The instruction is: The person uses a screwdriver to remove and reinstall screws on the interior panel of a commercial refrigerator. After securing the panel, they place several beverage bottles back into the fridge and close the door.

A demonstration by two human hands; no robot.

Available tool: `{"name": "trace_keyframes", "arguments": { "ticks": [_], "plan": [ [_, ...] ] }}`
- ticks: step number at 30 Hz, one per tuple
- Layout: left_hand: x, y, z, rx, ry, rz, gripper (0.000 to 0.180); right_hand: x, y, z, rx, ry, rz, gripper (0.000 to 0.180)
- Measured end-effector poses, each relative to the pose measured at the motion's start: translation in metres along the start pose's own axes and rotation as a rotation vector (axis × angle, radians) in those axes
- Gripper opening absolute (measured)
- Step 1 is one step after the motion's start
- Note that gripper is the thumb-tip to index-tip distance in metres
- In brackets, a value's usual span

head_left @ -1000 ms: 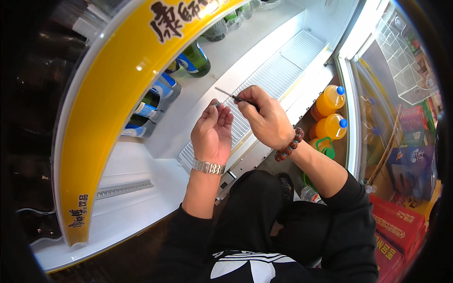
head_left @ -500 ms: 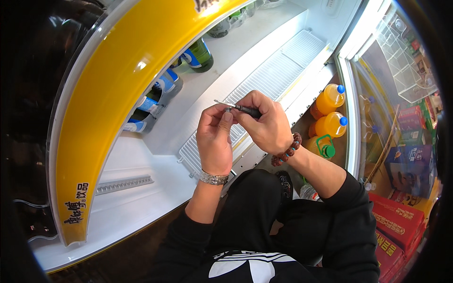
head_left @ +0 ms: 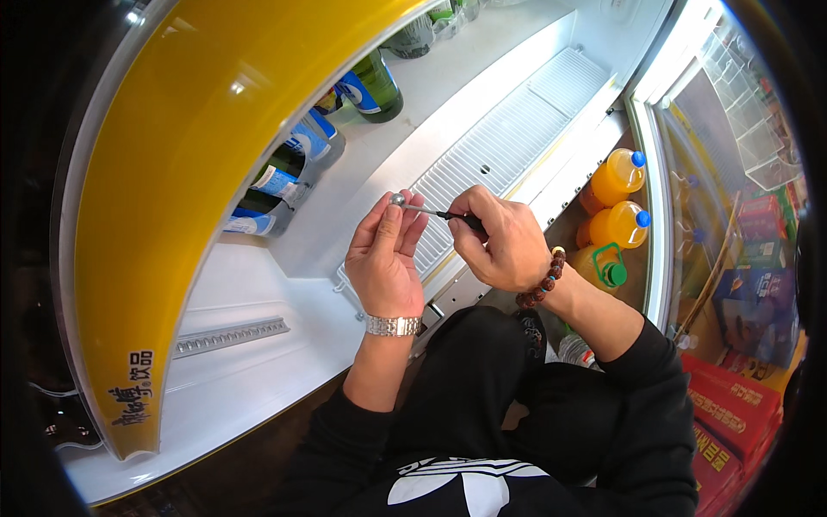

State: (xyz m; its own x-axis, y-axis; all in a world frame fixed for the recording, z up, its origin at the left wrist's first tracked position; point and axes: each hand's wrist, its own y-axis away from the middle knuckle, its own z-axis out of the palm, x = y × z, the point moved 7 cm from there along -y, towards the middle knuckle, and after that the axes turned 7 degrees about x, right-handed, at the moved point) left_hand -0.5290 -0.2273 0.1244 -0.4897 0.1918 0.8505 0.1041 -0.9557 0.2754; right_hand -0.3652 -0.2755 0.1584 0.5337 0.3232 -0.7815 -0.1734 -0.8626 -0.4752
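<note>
Between the thumb and fingers of my left hand is a small, shiny, rounded metal piece; its exact kind is unclear. My right hand grips the black handle of a screwdriver. The thin metal shaft points left, and its tip reaches the metal piece, though whether it sits inside cannot be made out. Both hands are raised in front of an open drinks fridge, over the white wire rack on its floor. A small dark round spot shows on that rack.
A curved yellow panel fills the left side. Green bottles with blue labels stand behind it. To the right are orange drink bottles, a green-capped jug, the glass door and red boxes.
My right hand has drawn slightly away from the left. The screwdriver's tip, earlier above my left fingers, now meets the metal piece, which shows more plainly. The whole view has shifted a little.
</note>
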Motion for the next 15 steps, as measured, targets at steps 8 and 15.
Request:
{"name": "trace_keyframes", "arguments": {
  "ticks": [8,15],
  "plan": [
    [0.000,0.001,-0.005,0.015,0.004,-0.008,0.021,-0.005,-0.001,0.006,0.008,0.014,-0.036,0.015],
    [0.003,-0.001,-0.012,0.047,-0.045,0.062,0.021,-0.007,-0.001,0.017,-0.029,0.021,-0.017,0.016]
  ]
}}
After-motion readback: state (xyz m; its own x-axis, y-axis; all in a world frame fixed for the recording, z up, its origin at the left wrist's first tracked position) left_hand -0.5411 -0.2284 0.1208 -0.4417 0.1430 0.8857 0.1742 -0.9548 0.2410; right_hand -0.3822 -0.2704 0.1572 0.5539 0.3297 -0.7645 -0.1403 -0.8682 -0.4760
